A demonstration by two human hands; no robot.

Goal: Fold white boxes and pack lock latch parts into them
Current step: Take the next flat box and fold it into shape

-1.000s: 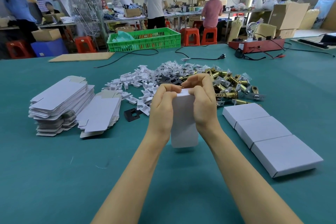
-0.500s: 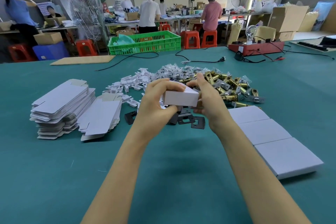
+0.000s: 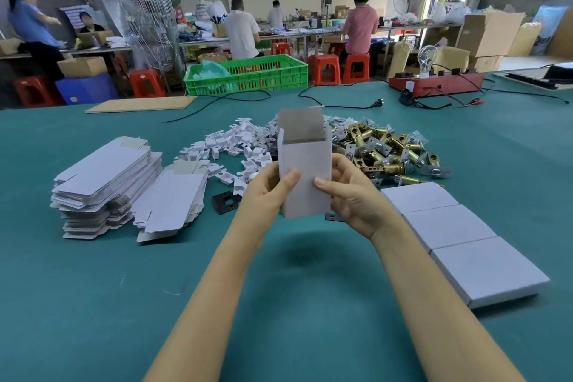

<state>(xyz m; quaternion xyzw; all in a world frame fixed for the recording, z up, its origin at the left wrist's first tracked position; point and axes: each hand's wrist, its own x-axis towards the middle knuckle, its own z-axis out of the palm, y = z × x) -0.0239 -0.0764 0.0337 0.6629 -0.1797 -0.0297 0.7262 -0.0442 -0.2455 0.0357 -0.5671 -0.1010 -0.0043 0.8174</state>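
Box (image 3: 305,177), erected and held upright above the table (image 3: 93,304), is pinched at its sides by left hand (image 3: 269,192) and right hand (image 3: 347,192), top flap open, bottom apparently closed; next: a latch (image 3: 384,149) to be loaded.

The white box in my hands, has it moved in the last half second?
Yes. The white box turned from lying sideways to upright, open top up, before the latch pile.

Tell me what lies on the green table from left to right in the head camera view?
Stacks of flat box blanks → black plate → left hand → upright open white box → right hand → row of closed white boxes.
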